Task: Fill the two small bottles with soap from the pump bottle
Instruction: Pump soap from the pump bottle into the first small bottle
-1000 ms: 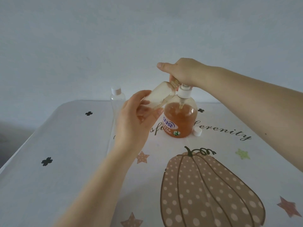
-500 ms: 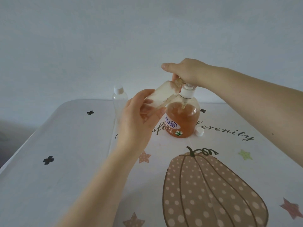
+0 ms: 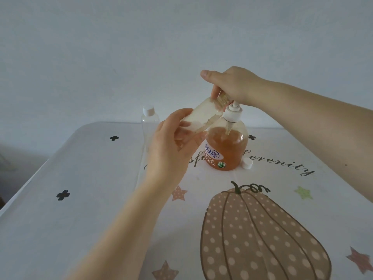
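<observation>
The pump bottle [image 3: 227,150], clear with orange soap and a white pump collar, stands on the table past the pumpkin print. My right hand [image 3: 232,83] rests on top of its pump head, fingers curled over it, and hides the nozzle. My left hand [image 3: 171,146] grips a small clear bottle [image 3: 199,116], tilted with its open neck up against the nozzle under my right hand; a streak of soap lies along its lower side. A second small bottle [image 3: 149,123], clear with a white cap on, stands upright behind my left hand.
A loose white cap [image 3: 247,163] lies on the tablecloth [image 3: 80,199] just right of the pump bottle. The cloth bears a pumpkin, stars and script lettering. The table's left edge runs diagonally; a plain wall stands behind.
The pump head and my right hand have risen a little, showing more of the pump stem. My left hand still holds the tilted bottle at the nozzle.
</observation>
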